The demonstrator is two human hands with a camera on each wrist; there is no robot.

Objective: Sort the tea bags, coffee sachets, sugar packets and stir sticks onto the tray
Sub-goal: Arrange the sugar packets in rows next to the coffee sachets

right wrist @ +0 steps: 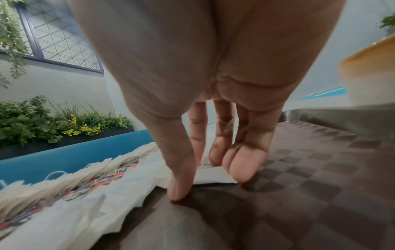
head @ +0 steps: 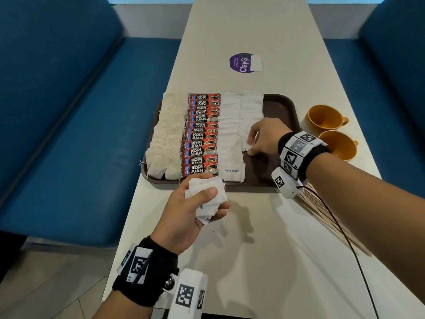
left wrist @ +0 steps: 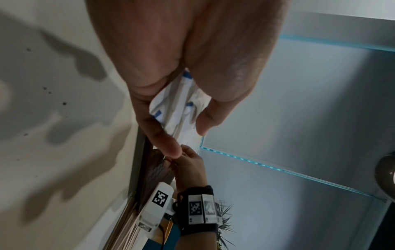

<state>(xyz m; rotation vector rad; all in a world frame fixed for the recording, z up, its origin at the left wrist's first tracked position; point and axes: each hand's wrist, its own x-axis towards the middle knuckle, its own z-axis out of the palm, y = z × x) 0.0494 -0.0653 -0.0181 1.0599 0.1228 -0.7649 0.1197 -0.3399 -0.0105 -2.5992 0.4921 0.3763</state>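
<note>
On the brown tray (head: 282,107) lie rows of tea bags (head: 165,139), red coffee sachets (head: 201,139) and white sugar packets (head: 230,139). My left hand (head: 213,201) grips a bunch of sugar packets (head: 202,183) just in front of the tray's near edge; the left wrist view shows that bunch (left wrist: 177,108) pinched between thumb and fingers. My right hand (head: 251,146) reaches over the tray to the near end of the second sugar column. There its fingers (right wrist: 241,169) rest on a flat packet (right wrist: 213,176) while the thumb tip touches the tray (right wrist: 320,169). Wooden stir sticks (head: 326,217) lie on the table under my right forearm.
Two orange cups (head: 324,117) (head: 338,143) stand right of the tray. A purple round sticker (head: 241,62) sits farther up the white table. Blue benches (head: 69,134) flank the table. The tray's right part shows bare brown surface.
</note>
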